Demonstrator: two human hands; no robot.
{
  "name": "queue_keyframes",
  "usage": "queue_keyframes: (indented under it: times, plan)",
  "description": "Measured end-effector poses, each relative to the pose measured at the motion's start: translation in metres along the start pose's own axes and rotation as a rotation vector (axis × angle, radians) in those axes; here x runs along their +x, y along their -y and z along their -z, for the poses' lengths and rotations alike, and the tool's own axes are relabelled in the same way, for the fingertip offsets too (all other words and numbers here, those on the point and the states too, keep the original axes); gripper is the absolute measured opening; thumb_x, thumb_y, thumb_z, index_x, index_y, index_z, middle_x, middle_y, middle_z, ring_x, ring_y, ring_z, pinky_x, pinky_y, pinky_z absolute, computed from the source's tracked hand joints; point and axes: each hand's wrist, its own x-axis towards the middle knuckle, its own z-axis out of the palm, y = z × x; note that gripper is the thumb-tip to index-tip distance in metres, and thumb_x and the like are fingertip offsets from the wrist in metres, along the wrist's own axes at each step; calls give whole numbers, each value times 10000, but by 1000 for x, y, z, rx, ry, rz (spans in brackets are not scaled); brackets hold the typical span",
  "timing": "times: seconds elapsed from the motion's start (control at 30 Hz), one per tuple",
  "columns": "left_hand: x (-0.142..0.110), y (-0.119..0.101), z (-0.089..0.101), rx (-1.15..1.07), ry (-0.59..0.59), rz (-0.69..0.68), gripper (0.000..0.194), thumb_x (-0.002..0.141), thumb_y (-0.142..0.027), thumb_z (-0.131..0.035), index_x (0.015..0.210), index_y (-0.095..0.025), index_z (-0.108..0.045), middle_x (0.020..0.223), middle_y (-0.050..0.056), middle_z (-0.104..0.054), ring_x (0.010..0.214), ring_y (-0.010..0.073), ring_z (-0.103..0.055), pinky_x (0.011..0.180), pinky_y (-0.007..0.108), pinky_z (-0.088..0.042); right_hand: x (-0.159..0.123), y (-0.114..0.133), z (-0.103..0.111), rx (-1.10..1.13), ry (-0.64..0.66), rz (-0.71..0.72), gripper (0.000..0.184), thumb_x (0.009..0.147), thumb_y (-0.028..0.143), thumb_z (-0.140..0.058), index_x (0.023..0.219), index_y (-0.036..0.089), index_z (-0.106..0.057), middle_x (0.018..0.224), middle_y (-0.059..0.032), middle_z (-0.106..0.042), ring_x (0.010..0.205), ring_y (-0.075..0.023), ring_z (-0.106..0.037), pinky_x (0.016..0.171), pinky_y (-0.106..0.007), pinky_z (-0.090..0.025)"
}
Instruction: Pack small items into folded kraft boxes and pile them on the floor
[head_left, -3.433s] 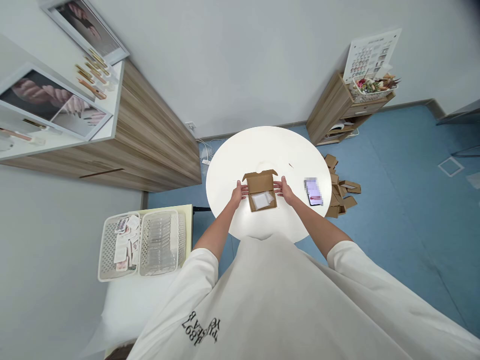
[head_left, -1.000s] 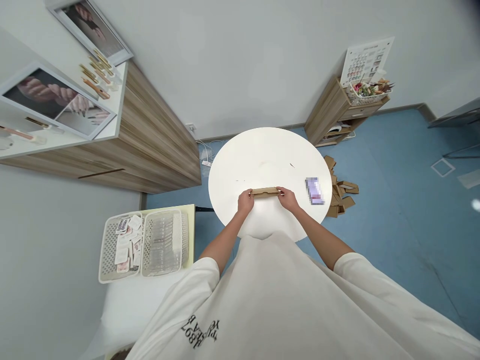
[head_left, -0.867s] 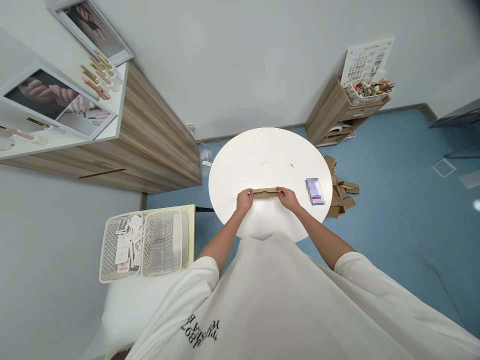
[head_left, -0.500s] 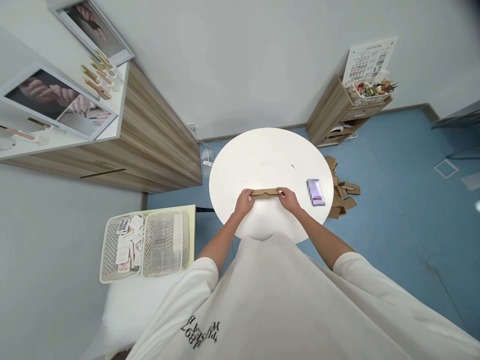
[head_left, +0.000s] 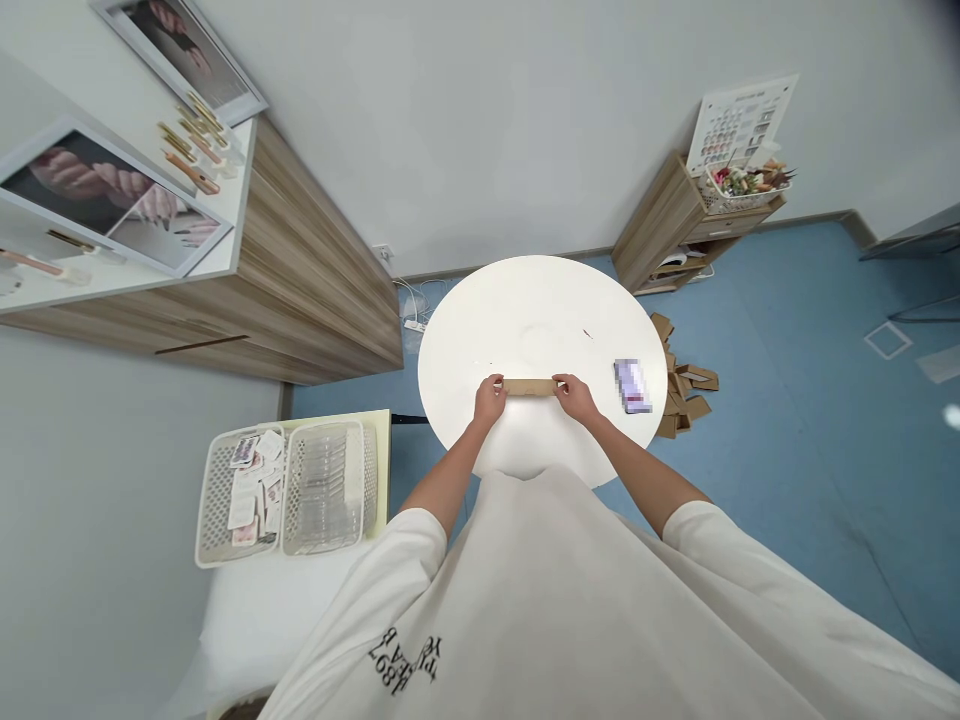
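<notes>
A long, narrow brown cardboard box (head_left: 529, 387) is held level between my two hands over the near half of a round white table (head_left: 540, 300). Its left end is gripped by my left hand (head_left: 490, 398), fingers closed around the edge. My right hand (head_left: 575, 396) pinches the opposite end. Whether the box rests on the tabletop or hovers just above it, I cannot tell. To the right of my right hand lies a purple, pixelated item (head_left: 632, 386).
Several brown cardboard boxes (head_left: 682, 395) lie on the blue floor (head_left: 795, 400) beyond the table's right edge. At left, one white basket (head_left: 240, 495) holds cards and another basket (head_left: 324, 487) holds clear plastic pieces. A wooden cabinet (head_left: 315, 270) stands back left, a smaller cabinet (head_left: 660, 225) back right.
The box has turned slightly in my hands, so a plain face shows where a notched edge was visible before. Both hands keep their hold in nearly the same place.
</notes>
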Motion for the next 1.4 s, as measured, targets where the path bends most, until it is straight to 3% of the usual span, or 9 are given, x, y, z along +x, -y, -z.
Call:
queue_keyframes:
  times: [0.33,0.53,0.67,0.77,0.9,1.13,1.27,1.4]
  plan:
    - [7,4,0,7,43,-11,369,910,-167,-597,1275,-212,-626,1240,100,-642,970,193,-672,934,363,-543,7,-5,-6,-38,31,-89,377,877,214,-520,1233,259,-635,1175,-58,-689,895,-191,-660,874,-373,-537]
    - [-43,30,-7,84,99,-55,304,845,-76,-586,1119,-204,-615,1186,78,-615,994,178,-663,926,348,-533,-31,-23,-20,-104,108,-79,349,801,134,-562,1125,232,-647,1204,-68,-668,944,-189,-661,886,-345,-530]
    - [-75,53,-13,70,135,49,347,832,-74,-564,1152,-208,-572,1195,79,-626,1008,184,-655,928,361,-527,-65,-35,-33,-46,104,-157,456,814,185,-563,1265,244,-590,1293,-78,-636,1009,-208,-662,899,-363,-543]
    - [-78,57,-16,52,119,78,398,823,-81,-568,1202,-201,-548,1281,110,-604,1084,203,-641,962,370,-508,-76,-35,-38,-21,63,-179,510,817,223,-558,1328,234,-550,1375,-98,-578,1091,-228,-644,952,-384,-530]
    - [-69,45,-19,17,110,107,419,831,-128,-609,1235,-204,-528,1340,127,-593,1182,231,-616,976,372,-496,-74,-28,-42,26,28,-193,505,808,264,-574,1312,234,-558,1420,-100,-549,1190,-250,-610,985,-394,-520]
    - [-71,19,-26,-58,152,130,515,798,-160,-682,1279,-220,-511,1362,115,-620,1141,230,-657,936,353,-512,-72,-23,-44,176,68,-282,567,789,341,-659,1332,228,-541,1374,-109,-606,1207,-257,-609,986,-407,-517]
    - [-74,10,-35,-94,148,136,506,794,-182,-673,1275,-214,-519,1371,117,-610,1167,242,-638,940,359,-511,-79,-34,-33,230,58,-278,578,796,348,-650,1351,233,-536,1411,-106,-581,1222,-255,-605,998,-398,-513]
    - [-67,-7,-60,-114,158,110,517,791,-208,-681,1283,-225,-523,1401,110,-585,1210,258,-610,970,371,-496,-82,-51,-10,254,8,-262,596,802,374,-645,1374,252,-533,1447,-93,-550,1284,-272,-559,1046,-411,-485]
